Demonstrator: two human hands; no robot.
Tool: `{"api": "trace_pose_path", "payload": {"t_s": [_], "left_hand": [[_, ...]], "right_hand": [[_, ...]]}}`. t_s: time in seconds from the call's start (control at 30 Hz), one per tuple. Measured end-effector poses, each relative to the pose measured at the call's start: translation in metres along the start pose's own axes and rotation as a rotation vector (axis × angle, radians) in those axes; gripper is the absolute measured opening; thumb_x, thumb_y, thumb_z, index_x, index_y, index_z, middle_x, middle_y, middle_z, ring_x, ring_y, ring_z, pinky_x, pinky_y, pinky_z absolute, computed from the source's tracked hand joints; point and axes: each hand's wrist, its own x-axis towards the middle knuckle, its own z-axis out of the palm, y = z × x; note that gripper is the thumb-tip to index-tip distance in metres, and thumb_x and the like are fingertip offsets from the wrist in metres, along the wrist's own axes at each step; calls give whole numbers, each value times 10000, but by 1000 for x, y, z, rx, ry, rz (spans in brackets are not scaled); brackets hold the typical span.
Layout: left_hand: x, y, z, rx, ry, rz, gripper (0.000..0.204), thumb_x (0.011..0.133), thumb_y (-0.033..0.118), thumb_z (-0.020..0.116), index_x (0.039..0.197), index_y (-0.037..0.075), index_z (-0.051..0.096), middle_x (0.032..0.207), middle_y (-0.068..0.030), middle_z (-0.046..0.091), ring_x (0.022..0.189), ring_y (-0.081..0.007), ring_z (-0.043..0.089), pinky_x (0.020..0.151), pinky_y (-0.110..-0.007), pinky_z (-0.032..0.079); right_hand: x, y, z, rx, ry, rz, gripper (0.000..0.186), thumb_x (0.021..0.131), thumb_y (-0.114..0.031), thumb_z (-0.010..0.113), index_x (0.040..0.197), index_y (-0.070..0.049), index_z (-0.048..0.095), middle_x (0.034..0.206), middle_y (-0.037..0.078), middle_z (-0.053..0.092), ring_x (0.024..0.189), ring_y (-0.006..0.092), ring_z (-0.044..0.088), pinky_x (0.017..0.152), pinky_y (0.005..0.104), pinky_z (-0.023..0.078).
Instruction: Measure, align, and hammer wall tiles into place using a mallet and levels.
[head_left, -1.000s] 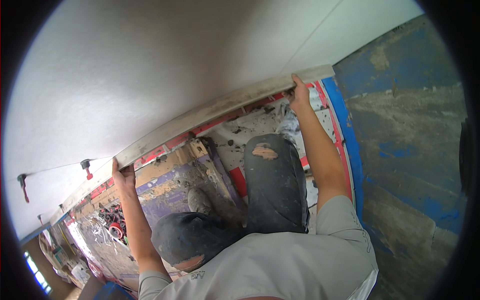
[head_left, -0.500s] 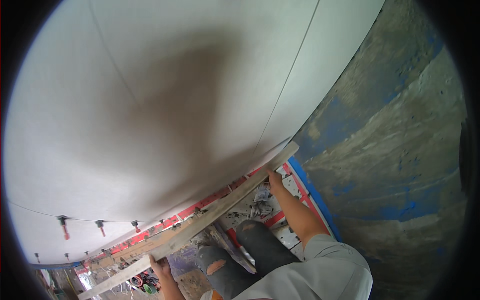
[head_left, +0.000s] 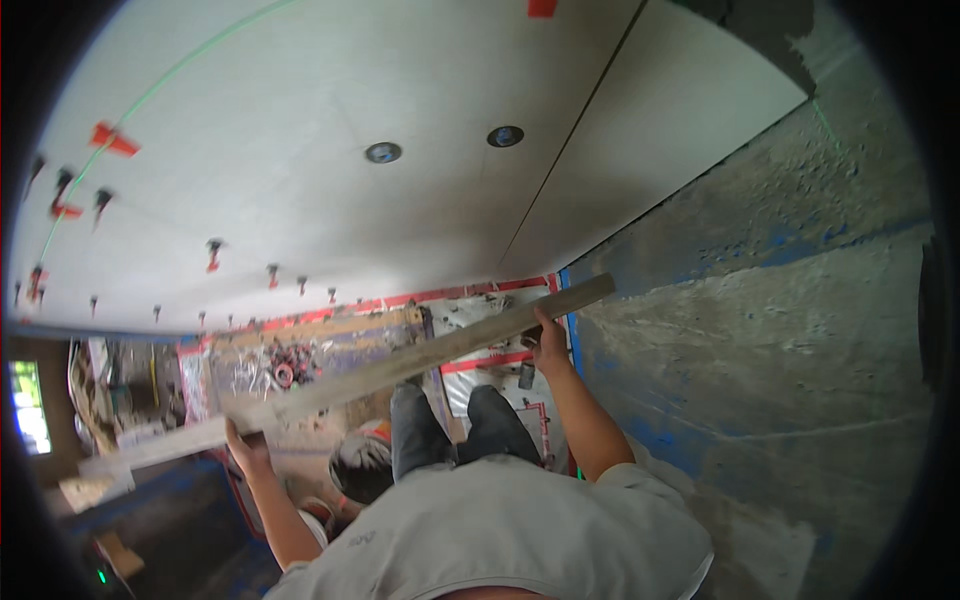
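Toward the far left, red-and-black clips [head_left: 214, 248] stand on the white panelled wall [head_left: 320, 220]. Next, my left hand [head_left: 250, 450] pinches a long board [head_left: 420, 358] between thumb and fingers. This board slants upward to the right, above the covered floor [head_left: 350, 345]. Then my right hand [head_left: 548, 348] pinches it likewise, near the right end, which overlaps the gray wall [head_left: 720, 335] in my view.

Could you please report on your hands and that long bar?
Left hand, right hand gripping long straight pale-grey bar; bar slanting across front; possible obstacle: black and red clips on white wall.
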Motion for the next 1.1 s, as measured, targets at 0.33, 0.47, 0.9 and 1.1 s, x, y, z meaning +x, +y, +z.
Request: {"api": "trace_pose_path", "payload": {"t_s": [0.33, 0.47, 0.9, 1.1], "left_hand": [[-52, 191, 173, 112, -65, 318, 468, 996, 380, 626, 1360, 87, 606, 1347, -96, 651, 1222, -253, 628, 1058, -420, 493], [-27, 202, 217, 305, -94, 295, 598, 994, 508, 546, 1417, 87, 572, 1409, -105, 627, 1270, -241, 586, 1030, -411, 447], [14, 191, 344, 267, -196, 294, 499, 975, 430, 652, 1325, 76, 614, 956, -64, 633, 885, -205, 631, 816, -405, 560], [123, 182, 331, 425, -270, 398, 521, 1021, 508, 574, 1295, 69, 636, 897, -89, 633, 878, -235, 631, 901, -454, 560]], "right_hand": [[-167, -203, 152, 131, -150, -239, 219, 977, -312, 704, 926, -100, 683, 692, 49, 646, 540, 202, 578, 526, 363, 442], [-155, -243, 180, 128, -101, -494, 294, 957, -358, 729, 800, -128, 635, 639, 24, 572, 546, 177, 555, 541, 349, 452], [-172, -336, 226, -25, -44, -696, 417, 994, -413, 642, 1211, -57, 665, 1102, 74, 704, 934, 188, 632, 757, 337, 457], [-124, -369, 186, -340, 126, -876, 443, 974, -428, 682, 1198, -47, 654, 901, 89, 663, 754, 224, 621, 738, 414, 579]]}}
